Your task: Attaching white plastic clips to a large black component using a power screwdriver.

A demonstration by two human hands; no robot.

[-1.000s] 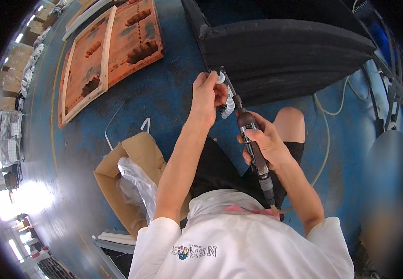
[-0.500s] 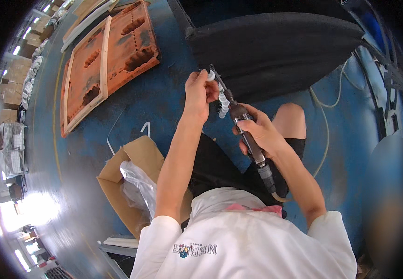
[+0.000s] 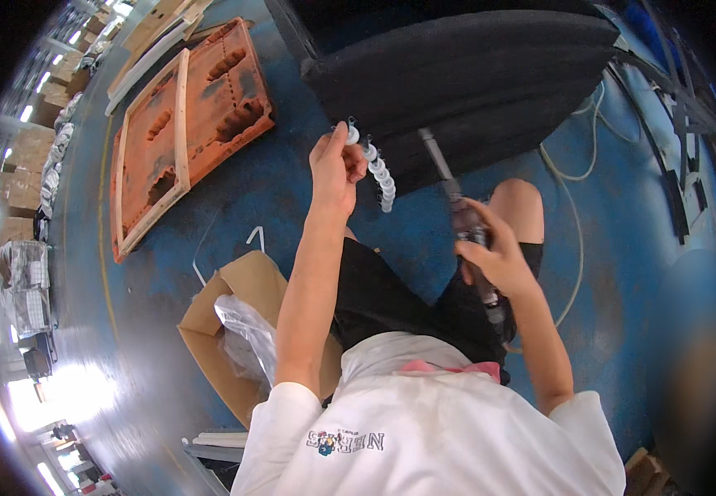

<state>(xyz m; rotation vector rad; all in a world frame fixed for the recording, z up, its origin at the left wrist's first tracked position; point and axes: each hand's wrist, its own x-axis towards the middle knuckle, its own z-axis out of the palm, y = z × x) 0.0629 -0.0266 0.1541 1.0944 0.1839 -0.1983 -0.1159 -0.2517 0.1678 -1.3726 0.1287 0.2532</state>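
Note:
My left hand point(image 3: 337, 169) is closed, with thumb and fingers pinching one end of a strip of white round plastic pieces point(image 3: 383, 180). Small dark pins stick out of these pieces, and the strip hangs down to the right of the hand. My right hand point(image 3: 498, 256) is wrapped round a dark, slim air screwdriver point(image 3: 467, 223) with a long metal tip, blurred by motion. Its tip points up and away, apart from the strip. Just beyond both hands stands a large piece covered in black cloth point(image 3: 474, 83), like the underside of upholstered furniture.
An open cardboard box point(image 3: 197, 322) with clear plastic inside stands by my left forearm. Farther left lies an orange panel point(image 3: 209, 107) with a wooden frame point(image 3: 183, 124) on it. A pale hose point(image 3: 579, 248) runs across the blue floor point(image 3: 614, 289) at the right.
The screwdriver has swung right and back, away from the strip and my left hand. My left hand has shifted slightly left, still holding the strip.

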